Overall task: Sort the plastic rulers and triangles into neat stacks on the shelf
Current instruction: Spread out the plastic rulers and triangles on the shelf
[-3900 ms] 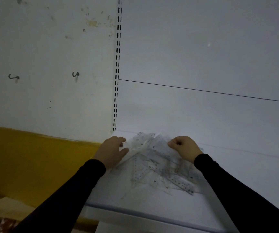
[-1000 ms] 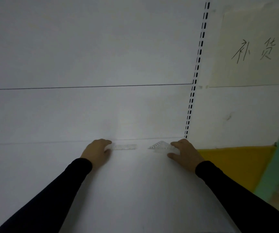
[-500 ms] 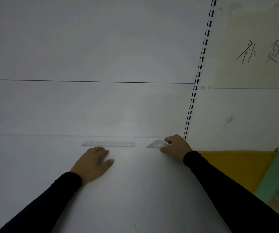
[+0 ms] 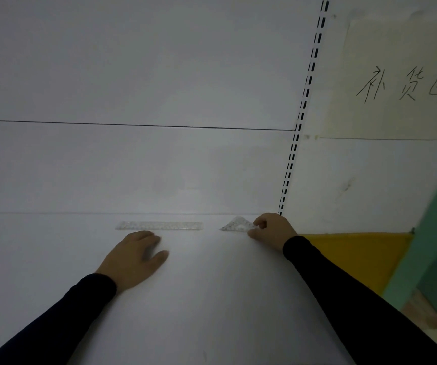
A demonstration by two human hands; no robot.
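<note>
- Lying along the far edge of the white shelf (image 4: 212, 299), just in front of the back panel (image 4: 133, 167), a clear plastic ruler (image 4: 159, 225) is seen with its long side parallel to the panel.
- A clear plastic triangle (image 4: 235, 225) is set to the right of the ruler, apart from it, near the far right corner of the shelf.
- The triangle's right end is pinched by the right hand (image 4: 274, 229), whose fingers are curled around that end.
- The left hand (image 4: 133, 256) is laid flat on the shelf, fingers relaxed and spread, nothing held; it is placed just nearer than the ruler, and whether the fingertips touch it cannot be told.
- Both arms are covered by black sleeves (image 4: 356, 299).
- A slotted upright (image 4: 301, 114) is seen rising from the far right corner.
- To its right a pale paper sheet (image 4: 396, 75) with handwritten characters is fixed to the wall, with yellow and green surfaces lower down.
</note>
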